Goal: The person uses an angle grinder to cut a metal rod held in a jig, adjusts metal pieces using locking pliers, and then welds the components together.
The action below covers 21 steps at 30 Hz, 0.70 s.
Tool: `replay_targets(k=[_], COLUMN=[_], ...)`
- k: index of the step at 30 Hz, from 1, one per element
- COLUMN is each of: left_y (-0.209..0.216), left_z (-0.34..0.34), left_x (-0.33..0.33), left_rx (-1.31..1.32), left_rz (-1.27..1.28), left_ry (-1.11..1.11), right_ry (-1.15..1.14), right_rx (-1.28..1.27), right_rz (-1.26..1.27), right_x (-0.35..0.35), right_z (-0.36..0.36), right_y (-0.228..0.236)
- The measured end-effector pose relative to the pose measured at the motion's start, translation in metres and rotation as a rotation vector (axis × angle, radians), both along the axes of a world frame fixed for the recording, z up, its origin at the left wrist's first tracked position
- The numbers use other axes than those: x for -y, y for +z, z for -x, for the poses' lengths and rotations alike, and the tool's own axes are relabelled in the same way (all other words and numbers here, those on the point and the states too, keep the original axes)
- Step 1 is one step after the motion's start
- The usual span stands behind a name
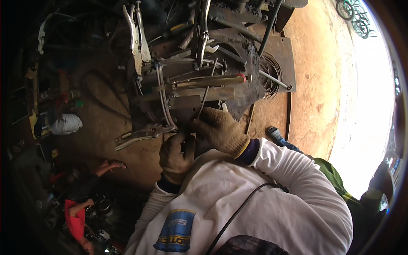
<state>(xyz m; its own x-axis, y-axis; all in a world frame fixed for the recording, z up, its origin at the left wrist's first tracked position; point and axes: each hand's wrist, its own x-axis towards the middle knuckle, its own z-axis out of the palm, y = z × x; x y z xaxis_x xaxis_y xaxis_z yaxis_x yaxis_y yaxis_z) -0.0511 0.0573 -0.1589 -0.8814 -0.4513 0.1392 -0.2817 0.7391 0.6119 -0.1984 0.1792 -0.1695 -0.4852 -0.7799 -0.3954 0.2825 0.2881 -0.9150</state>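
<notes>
Head view: both my hands are in dirty tan knit work gloves, close together at the front edge of the rusty steel welding jig (238, 91).

Right hand (221, 129) is closed around a thin dark welding rod (204, 100) that runs up and slightly right from the fist, over the flat steel plate at the jig's front.

Left hand (176, 155) sits just below and left of the right one, fingers curled, thumb side almost touching it. Can't tell what it grips, if anything; the fingers are hidden.

Bent thin grey metal rods (163, 95) curve down across the jig just above my left hand.

Silver locking pliers (142, 135) are clamped at the jig's lower left, handles pointing left, just beside my left hand. A second pair of silver locking pliers (138, 40) stands upright at the jig's upper left.

A long brass-coloured bar with a red tip (208, 80) lies across the jig above my right hand.

A coil of thin wire (270, 76) lies right of the jig on the brown floor.

A black cable (238, 212) crosses my white long-sleeved shirt.
</notes>
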Motion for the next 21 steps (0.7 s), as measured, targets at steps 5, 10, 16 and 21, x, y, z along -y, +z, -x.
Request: replay_targets(k=[5, 10, 16, 21], left_y=[0.005, 0.01, 0.043, 0.049], left_z=[0.004, 0.006, 0.034, 0.044], left_x=[-0.003, -0.006, -0.007, -0.006], left_rx=[0.03, -0.016, -0.072, -0.102], left_rz=[-0.076, 0.039, 0.114, 0.281], left_ry=[0.013, -0.026, -0.144, -0.179], right_ry=[0.099, -0.003, -0.089, -0.134], right_rx=[-0.289, -0.194, -0.645, -0.355], right_rz=[-0.018, 0.009, 0.203, 0.134], right_x=[-0.002, 0.003, 0.004, 0.007], right_z=[-0.006, -0.004, -0.007, -0.012], right_y=[-0.015, -0.01, -0.022, -0.02])
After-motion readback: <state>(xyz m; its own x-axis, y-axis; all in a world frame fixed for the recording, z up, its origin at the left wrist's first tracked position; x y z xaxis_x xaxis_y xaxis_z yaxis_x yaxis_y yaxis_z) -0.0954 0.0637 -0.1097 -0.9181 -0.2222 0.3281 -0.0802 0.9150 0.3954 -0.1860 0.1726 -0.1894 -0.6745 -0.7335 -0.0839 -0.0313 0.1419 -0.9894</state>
